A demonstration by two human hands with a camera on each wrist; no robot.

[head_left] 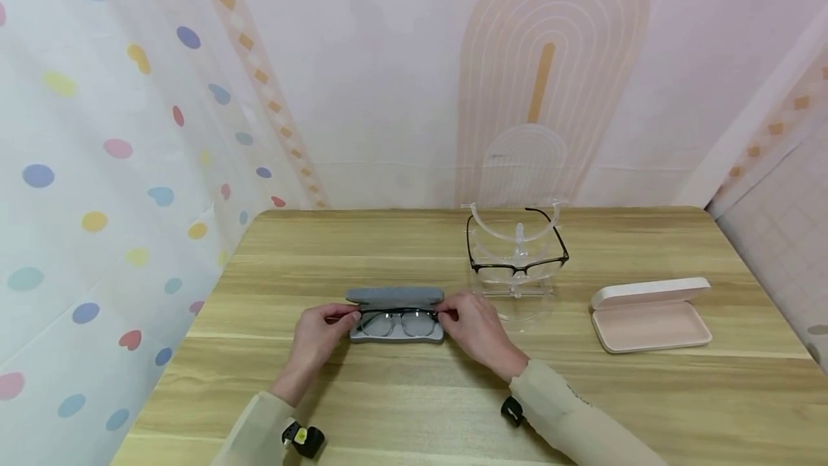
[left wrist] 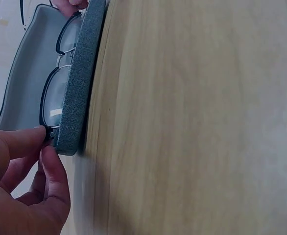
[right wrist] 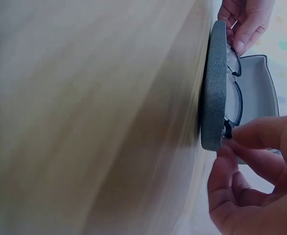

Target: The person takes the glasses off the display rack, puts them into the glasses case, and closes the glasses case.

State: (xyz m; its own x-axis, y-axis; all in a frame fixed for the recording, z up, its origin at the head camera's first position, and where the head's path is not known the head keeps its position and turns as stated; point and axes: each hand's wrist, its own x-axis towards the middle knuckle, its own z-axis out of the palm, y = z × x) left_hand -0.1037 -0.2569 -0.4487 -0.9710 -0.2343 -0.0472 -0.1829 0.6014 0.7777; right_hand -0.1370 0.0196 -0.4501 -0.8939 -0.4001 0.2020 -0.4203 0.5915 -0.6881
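A pair of dark-browed eyeglasses (head_left: 396,313) sits at the opening of a grey glasses case (head_left: 396,295), whose lid stands raised at the back. My left hand (head_left: 318,333) pinches the left end of the frame between thumb and finger. At the other end, my right hand (head_left: 475,327) pinches the right corner the same way. In the left wrist view the lenses (left wrist: 57,95) lie just inside the case's front wall (left wrist: 80,83). The right wrist view shows the thumb and fingers (right wrist: 253,134) at the frame's hinge corner, right by the case's edge.
Behind my right hand a clear acrylic display stand (head_left: 520,232) carries black-framed eyeglasses (head_left: 517,268). Farther right, a white glasses case (head_left: 650,326) with a pale pink inside lies open on the wooden table (head_left: 414,394). A patterned curtain (head_left: 388,92) hangs along the table's back edge.
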